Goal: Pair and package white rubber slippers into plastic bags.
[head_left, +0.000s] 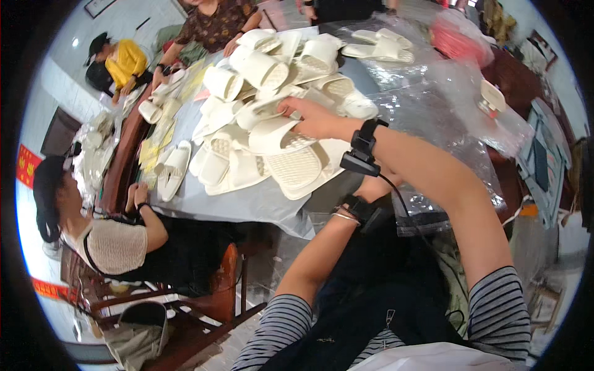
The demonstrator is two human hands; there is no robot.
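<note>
A heap of cream-white slide slippers, with broad straps and dimpled soles, is piled on the grey-covered table. My right hand reaches across to the front of the heap, its fingers bent and closed on the edge of a cream slipper. The fingertips are partly lost among the neighbouring slippers. My left hand is lower, near the table's front edge beneath my right forearm, which covers its fingers; what it holds, if anything, does not show. Both wrists wear black bands with small devices, and a cable hangs from the right one.
Clear plastic sheeting spreads over the table's right side, with a pink plastic bundle behind. A pair of slippers lies at the back. Another pair lies left, by a seated person. Other people work along the far side.
</note>
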